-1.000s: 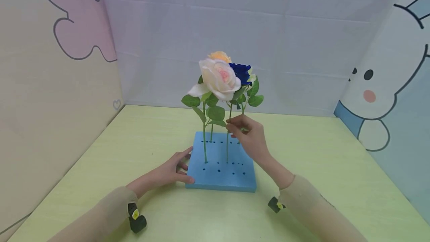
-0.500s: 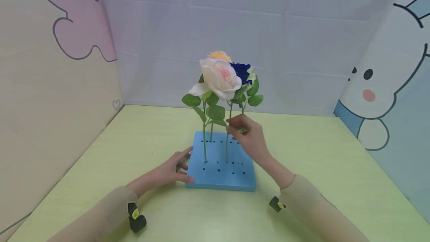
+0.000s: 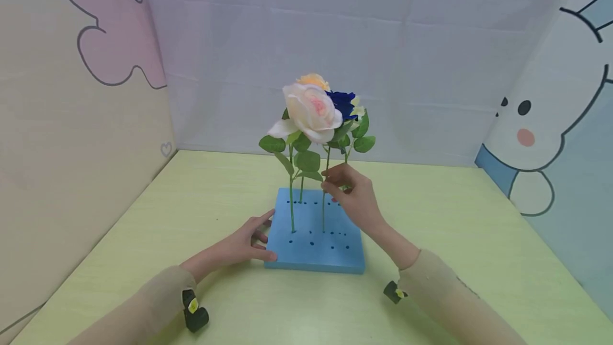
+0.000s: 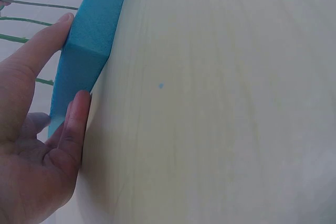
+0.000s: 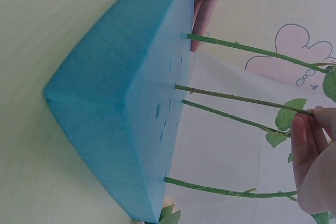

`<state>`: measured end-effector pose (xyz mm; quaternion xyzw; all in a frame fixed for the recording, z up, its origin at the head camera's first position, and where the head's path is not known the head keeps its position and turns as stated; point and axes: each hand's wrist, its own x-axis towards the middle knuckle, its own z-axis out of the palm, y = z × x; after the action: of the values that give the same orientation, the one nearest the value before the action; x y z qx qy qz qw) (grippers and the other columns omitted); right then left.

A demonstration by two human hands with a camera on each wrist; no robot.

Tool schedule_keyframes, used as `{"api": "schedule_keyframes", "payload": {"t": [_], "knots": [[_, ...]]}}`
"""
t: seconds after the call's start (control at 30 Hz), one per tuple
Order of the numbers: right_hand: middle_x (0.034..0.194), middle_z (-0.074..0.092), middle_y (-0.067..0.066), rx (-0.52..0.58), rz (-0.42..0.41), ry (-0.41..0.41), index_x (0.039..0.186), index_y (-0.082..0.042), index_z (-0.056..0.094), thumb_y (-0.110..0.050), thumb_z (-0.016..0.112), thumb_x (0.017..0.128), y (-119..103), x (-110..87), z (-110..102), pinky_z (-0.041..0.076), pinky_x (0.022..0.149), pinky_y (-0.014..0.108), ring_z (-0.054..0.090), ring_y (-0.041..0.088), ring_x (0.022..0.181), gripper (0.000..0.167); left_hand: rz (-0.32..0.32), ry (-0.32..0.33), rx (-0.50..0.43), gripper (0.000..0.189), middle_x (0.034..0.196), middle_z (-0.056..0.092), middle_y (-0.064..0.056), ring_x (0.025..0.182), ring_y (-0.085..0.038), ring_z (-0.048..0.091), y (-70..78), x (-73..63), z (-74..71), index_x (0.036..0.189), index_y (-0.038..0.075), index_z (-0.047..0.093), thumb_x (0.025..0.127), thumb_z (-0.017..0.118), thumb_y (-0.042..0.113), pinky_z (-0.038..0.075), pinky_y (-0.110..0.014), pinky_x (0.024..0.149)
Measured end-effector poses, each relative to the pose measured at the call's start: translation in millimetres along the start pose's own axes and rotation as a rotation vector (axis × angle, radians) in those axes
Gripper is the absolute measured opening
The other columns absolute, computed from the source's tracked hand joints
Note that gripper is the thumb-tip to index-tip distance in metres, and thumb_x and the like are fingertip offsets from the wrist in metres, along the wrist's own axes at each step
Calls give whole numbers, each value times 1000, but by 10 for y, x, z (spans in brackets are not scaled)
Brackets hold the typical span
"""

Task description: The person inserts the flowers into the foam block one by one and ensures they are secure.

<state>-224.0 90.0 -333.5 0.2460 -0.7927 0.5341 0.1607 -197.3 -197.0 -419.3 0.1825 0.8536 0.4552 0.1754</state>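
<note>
My right hand [image 3: 356, 193] pinches a thin stem [image 5: 241, 98] between thumb and fingers, partway up. In the right wrist view its lower end meets the face of the blue foam block [image 3: 316, 259]. That stem appears to lead to the dark blue rose [image 3: 342, 104], partly hidden behind a pale pink rose [image 3: 312, 113]. The pink rose stands upright in the block to the left. On the block's left edge rests my left hand [image 3: 241, 241], thumb at the top edge and fingers spread along the side [image 4: 79, 124].
Behind stand an orange flower [image 3: 313, 80] and a pale yellow-green one [image 3: 357, 108], both partly covered. Several small holes dot the block's top. The block sits on a pale yellow table [image 3: 201, 185], with a hanging cloth [image 3: 230, 79] behind it.
The blue and pink rose heads sway very slightly. The right hand keeps its pinch on the stem, and the left hand stays at the block's edge.
</note>
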Motion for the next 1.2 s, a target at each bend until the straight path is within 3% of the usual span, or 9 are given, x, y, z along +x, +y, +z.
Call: {"api": "schedule_keyframes", "payload": {"t": [0.17, 0.3, 0.93, 1.2], "knots": [[93, 73, 13, -16, -23, -14, 107, -6, 68, -10, 68, 92, 4, 2, -18, 59, 61, 31, 70, 30, 80, 15, 9, 3, -5, 108, 151, 31, -19, 116, -24, 52, 29, -8, 14, 160, 13, 10, 82, 82, 31, 50, -32, 93], [92, 74, 13, -22, -26, -21, 109, -6, 67, -10, 68, 92, 4, 3, -24, 59, 61, 33, 70, 34, 80, 17, 4, 3, -3, 108, 150, 32, -19, 116, -23, 52, 34, -10, 13, 160, 13, 10, 82, 82, 31, 50, -34, 94], [97, 74, 12, -6, 60, -51, 119, -9, 62, -12, 71, 91, 42, -13, -57, 58, 63, 27, 69, 22, 75, 29, -7, 2, -1, 108, 151, 32, -19, 115, -23, 53, 24, -8, -14, 160, 15, 11, 81, 82, 32, 50, -34, 93], [102, 75, 9, -38, 61, -50, 119, -12, 61, -10, 71, 90, 56, -39, -110, 59, 66, 28, 72, 26, 89, 31, 1, 3, 9, 109, 150, 33, -19, 115, -23, 53, 1, 5, -7, 160, 14, 11, 80, 83, 33, 51, -32, 92]]}}
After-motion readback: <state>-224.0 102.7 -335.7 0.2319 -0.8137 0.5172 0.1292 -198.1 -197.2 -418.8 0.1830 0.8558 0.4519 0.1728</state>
